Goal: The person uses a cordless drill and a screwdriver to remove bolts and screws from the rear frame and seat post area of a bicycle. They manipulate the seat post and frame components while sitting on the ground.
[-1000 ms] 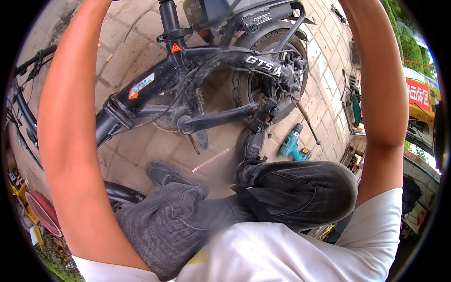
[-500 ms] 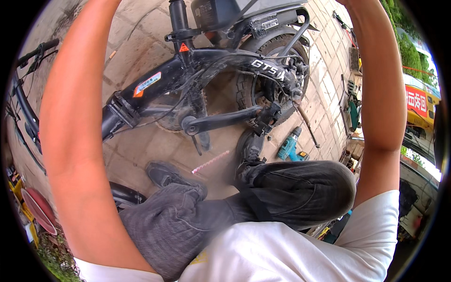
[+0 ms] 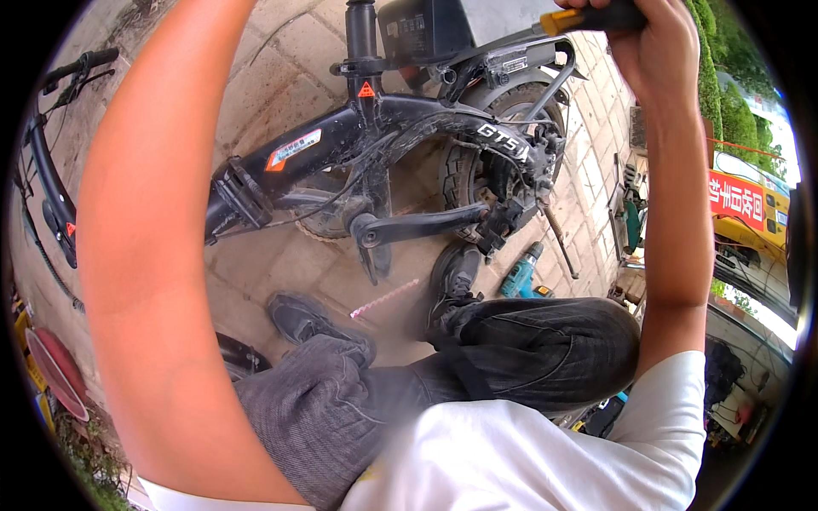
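My right hand (image 3: 663, 53) is closed round the black and yellow handle of a screwdriver (image 3: 562, 21) at the top right. Its shaft points left over the rear rack of a black folding electric bike (image 3: 392, 115). My left forearm (image 3: 158, 238) reaches up along the left side, but the hand lies beyond the upper edge. A dark boxy part (image 3: 426, 32) sits behind the seat tube at the top. Pedal crank (image 3: 422, 223) and rear wheel (image 3: 456, 175) are dusty.
A teal cordless drill (image 3: 521, 274) lies on the paving right of my shoe (image 3: 454, 277). A thin pink-and-white twisted strip (image 3: 383, 300) lies between my feet. Tools (image 3: 629, 200) line the right side, and a red round dish (image 3: 56, 375) stands at lower left.
My right hand has come down into view with the screwdriver. The view has shifted a little, so the bike sits lower and further right.
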`<state>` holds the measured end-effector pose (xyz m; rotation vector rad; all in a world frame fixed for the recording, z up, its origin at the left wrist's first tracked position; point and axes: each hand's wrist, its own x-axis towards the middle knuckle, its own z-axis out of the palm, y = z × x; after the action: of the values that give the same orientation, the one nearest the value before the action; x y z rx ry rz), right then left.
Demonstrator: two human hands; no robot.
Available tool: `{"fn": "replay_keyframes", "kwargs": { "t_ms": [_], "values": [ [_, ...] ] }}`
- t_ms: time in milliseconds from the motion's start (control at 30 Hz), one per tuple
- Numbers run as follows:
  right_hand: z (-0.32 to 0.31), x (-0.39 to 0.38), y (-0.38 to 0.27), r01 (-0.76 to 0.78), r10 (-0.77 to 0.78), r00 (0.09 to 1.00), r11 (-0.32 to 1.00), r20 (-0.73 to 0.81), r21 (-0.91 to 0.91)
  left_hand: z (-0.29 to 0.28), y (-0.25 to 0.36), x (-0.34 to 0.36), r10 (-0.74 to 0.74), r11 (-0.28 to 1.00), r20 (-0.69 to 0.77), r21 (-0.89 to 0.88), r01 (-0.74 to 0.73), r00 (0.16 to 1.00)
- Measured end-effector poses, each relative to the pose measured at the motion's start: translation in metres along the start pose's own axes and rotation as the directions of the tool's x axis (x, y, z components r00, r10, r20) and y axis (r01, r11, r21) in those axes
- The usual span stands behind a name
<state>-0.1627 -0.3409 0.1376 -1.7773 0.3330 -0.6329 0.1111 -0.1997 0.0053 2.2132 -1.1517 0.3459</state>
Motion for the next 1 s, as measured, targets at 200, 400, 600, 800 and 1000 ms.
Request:
{"fn": "replay_keyframes", "kwargs": {
  "t_ms": [200, 400, 600, 800, 1000],
  "values": [
    [-0.019, -0.039, -0.007, -0.012, -0.039, 0.972, 0.976, 0.233, 0.217, 0.005, -0.004, 0.0, 0.023, 0.999, -0.038, 0.023, -0.022, 0.999],
    [-0.022, -0.028, -0.093, -0.009, -0.128, 0.867, 0.962, 0.481, 0.274, -0.001, -0.004, -0.002, 0.021, 1.0, -0.015, -0.023, -0.021, 1.0],
    [-0.007, -0.041, -0.05, 0.167, -0.212, 0.846, 0.977, 0.489, 0.134, -0.002, 0.001, 0.0, 0.021, 1.0, -0.016, -0.022, -0.022, 1.0],
    [0.008, -0.062, -0.026, 0.227, -0.288, 0.819, 0.957, 0.496, 0.18, -0.003, -0.001, -0.002, 0.008, 1.0, -0.025, 0.009, -0.008, 1.0],
    [0.012, -0.078, -0.012, 0.35, -0.39, 0.835, 0.921, 0.389, 0.171, -0.005, 0.003, -0.001, -0.028, 1.0, 0.02, 0.004, 0.028, 0.999]
  ]
}}
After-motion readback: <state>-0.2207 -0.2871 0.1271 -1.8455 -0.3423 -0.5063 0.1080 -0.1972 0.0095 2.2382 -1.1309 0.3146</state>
